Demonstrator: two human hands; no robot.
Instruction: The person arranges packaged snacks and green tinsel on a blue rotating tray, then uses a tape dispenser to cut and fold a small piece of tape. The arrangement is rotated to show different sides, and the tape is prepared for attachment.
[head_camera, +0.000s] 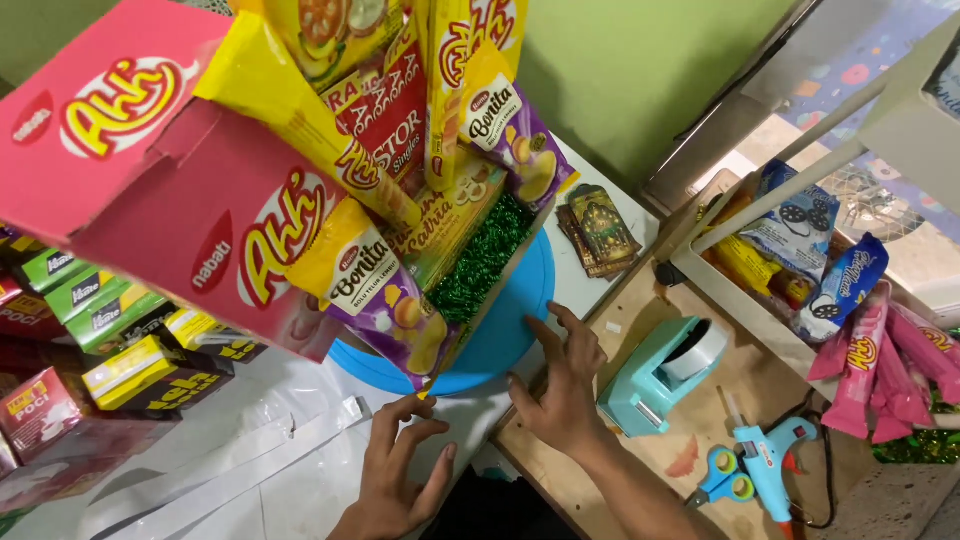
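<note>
A tall snack bouquet fills the upper left: red wafer boxes (215, 225), long yellow packs (300, 120), purple-and-yellow snack bags (385, 305) and green shredded filler (485, 255), all standing on a round blue base (505, 335). My left hand (395, 475) rests open on the white sheet just below the base, index finger pointing toward a purple bag's lower corner. My right hand (560, 385) lies flat with fingers spread at the base's right edge, fingertips touching the blue rim. Neither hand holds anything.
A teal tape dispenser (660, 375), blue scissors (725, 480) and a blue glue gun (770, 455) lie on the wooden board at right. A tray (720, 290) of cookie packs and pink wafer sticks (880, 370) sits far right. Tea boxes (110, 320) stack at left.
</note>
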